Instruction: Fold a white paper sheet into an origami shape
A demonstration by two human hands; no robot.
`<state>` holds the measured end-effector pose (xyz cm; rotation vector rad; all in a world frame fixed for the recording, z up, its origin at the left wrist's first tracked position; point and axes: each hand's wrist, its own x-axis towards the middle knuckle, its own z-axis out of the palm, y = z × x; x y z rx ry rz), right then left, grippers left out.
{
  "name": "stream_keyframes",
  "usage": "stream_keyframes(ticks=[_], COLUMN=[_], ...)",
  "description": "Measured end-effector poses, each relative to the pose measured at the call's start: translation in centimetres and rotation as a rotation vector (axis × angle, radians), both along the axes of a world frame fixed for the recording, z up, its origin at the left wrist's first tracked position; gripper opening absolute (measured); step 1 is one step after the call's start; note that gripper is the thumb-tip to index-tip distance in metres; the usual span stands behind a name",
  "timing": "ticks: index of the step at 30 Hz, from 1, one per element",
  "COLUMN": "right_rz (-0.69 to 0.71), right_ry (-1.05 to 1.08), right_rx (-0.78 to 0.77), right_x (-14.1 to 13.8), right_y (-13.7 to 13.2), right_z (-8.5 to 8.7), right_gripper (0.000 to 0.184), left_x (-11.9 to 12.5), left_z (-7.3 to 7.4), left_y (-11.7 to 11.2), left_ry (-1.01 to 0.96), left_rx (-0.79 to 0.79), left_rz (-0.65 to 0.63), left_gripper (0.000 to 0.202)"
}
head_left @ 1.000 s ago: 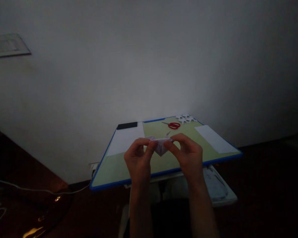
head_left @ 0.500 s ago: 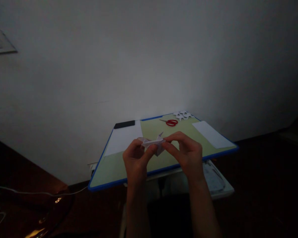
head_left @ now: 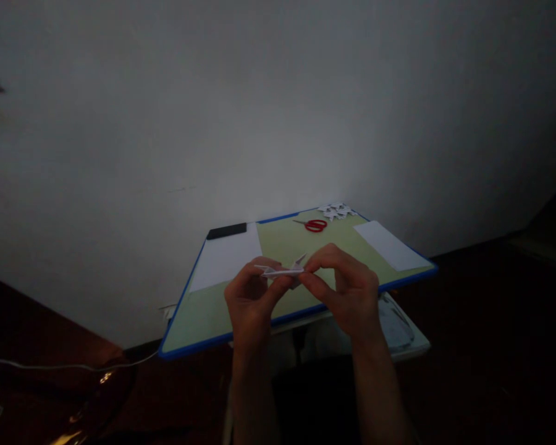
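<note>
A small piece of folded white paper (head_left: pixel 285 272) with pointed flaps is held up between both hands, above the near part of the board. My left hand (head_left: pixel 254 295) pinches its left side, thumb in front and fingers behind. On the right end, the thumb and forefinger of my right hand (head_left: pixel 345 287) are closed on the paper. One thin point of the paper sticks up near the right fingertips. The fingers cover part of the folds.
The blue-edged, pale green board (head_left: pixel 204 321) stands against a wall. On it lie red-handled scissors (head_left: pixel 315 225), several folded white paper pieces (head_left: pixel 337 211), a white sheet (head_left: pixel 391 245) at right, another sheet (head_left: pixel 225 259) at left, and a dark flat object (head_left: pixel 227 231).
The folded paper has tilted, so its edge now faces me more and less of its lower flap shows. Both hands keep their pinch. The whole view has shifted slightly.
</note>
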<state>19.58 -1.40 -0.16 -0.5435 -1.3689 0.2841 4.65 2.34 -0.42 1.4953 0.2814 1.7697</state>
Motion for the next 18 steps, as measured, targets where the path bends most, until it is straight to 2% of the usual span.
stream_keyframes(ticks=[6,12,18], right_rz=[-0.011,-0.043,-0.047], right_ry=[0.03,0.134,0.168], right_rx=[-0.004,-0.015,-0.087], right_x=[-0.5,-1.0,-1.5], right_y=[-0.2,0.0,0.5], right_z=[0.1,-0.2,-0.5], right_gripper=[0.017,0.017,0.013], left_x=[-0.1,-0.4,-0.3], left_z=[-0.1,-0.9,-0.9], left_y=[-0.2,-0.2,-0.1], left_ry=[-0.032,-0.024,-0.105], left_rx=[-0.02,-0.091,-0.063], left_rz=[0.004,0.064,0.136], left_gripper=[0.017,0.015,0.011])
